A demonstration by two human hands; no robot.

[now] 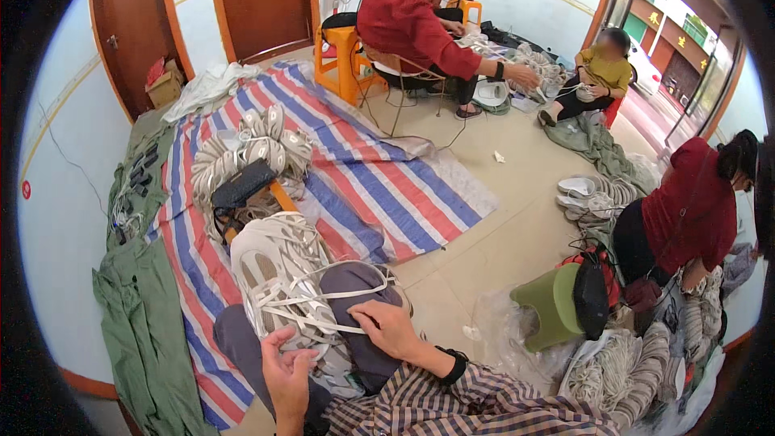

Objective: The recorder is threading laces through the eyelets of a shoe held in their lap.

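Note:
A pale grey and white sneaker (260, 262) rests across my lap with its sole side turned left, and part of another shoe lies against it. Loose white shoelaces (295, 304) cross over it and stretch to the right. My right hand (390, 331), with a black band at the wrist, pinches a shoelace above my right thigh. Just below the sneaker, my left hand (286, 367) has its fingers apart and nothing visible in them. The lower part of the shoes is partly hidden behind my left hand.
Ahead, more sneakers (242, 149) are heaped beside a black-topped orange stool (278, 194) on a striped tarp (387, 194). A green stool (549, 307) stands at right, near bundled laces (609, 363) and shoes. Several people sit working at the back and right.

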